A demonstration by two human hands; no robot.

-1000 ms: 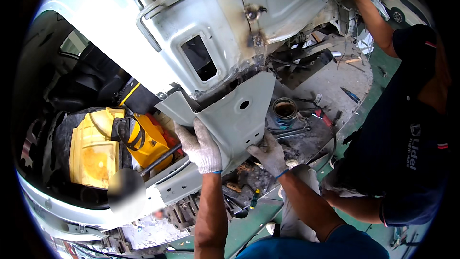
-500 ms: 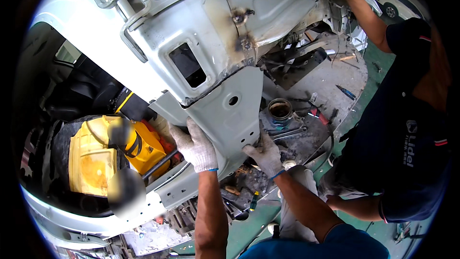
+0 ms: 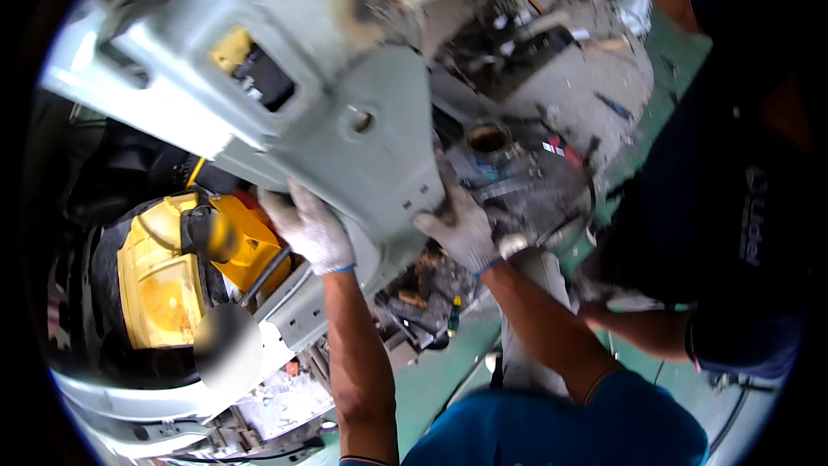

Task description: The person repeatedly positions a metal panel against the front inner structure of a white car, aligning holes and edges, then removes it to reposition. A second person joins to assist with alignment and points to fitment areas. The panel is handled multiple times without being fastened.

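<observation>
Pale grey sheet-metal panel (image 3: 379, 121), tapered with one large round hole and a few small holes, lies against the vehicle body's pillar. My left hand (image 3: 312, 231), in a white knit glove, grips its left flange, fingers on the metal and thumb apart. At the right edge, my right hand (image 3: 463, 229) wears a similar glove. Its thumb rests on the panel's face near the small holes, while the other fingers go round the edge and are partly hidden. The vehicle body (image 3: 164, 52) is pale grey, with a rectangular opening above the panel.
A yellow plastic piece (image 3: 164, 285) lies inside the body at left. Right of the panel, an open can (image 3: 488, 140) and wrenches stand on a dirty grey surface. A screwdriver (image 3: 454, 315) lies below. A co-worker in a dark shirt (image 3: 690, 198) stands close at right.
The whole view has shifted and blurred, with the panel and body now further up and left in the picture. Both my hands stay at the panel's edges.
</observation>
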